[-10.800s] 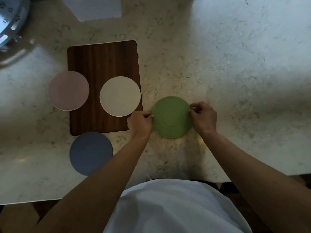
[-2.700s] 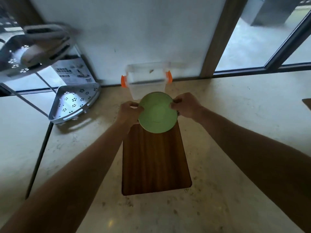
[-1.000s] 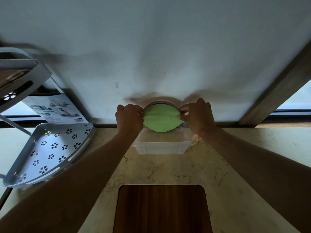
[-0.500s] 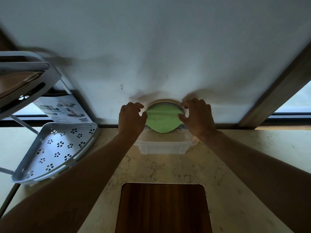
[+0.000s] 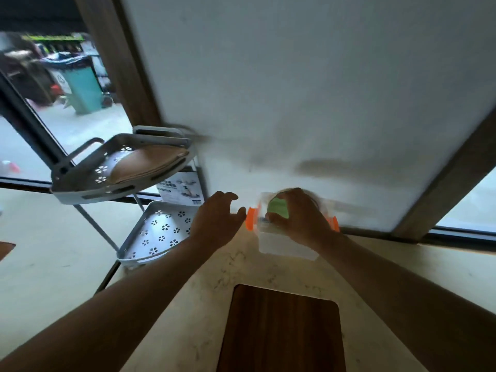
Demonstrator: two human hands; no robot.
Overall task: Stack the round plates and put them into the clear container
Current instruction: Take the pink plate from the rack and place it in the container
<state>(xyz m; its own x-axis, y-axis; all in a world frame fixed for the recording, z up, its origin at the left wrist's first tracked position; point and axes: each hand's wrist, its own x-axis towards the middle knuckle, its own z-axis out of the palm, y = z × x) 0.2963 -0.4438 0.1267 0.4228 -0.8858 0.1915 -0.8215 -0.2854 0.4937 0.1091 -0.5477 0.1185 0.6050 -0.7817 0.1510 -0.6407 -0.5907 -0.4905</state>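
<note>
The clear container (image 5: pixel 281 247), with orange latches on both ends, stands on the counter against the white wall. The stack of round plates, green plate (image 5: pixel 279 208) on top, sits in its opening; only a part of the green one shows and the view is blurred. My right hand (image 5: pixel 300 217) lies over the stack with its fingers curled around the plates' rim. My left hand (image 5: pixel 217 220) hovers just left of the container's left latch (image 5: pixel 251 218), fingers spread and holding nothing.
A dark wooden board (image 5: pixel 281 331) lies on the counter in front of the container. A white perforated corner rack stands at the left, with a lower tier (image 5: pixel 161 233) and an upper tier (image 5: pixel 120 167). A wooden window frame (image 5: pixel 442 183) rises at the right.
My left hand has let go of the stack and moved left, off the container. My right hand has stayed on the plates. The view has swung left and tilted.
</note>
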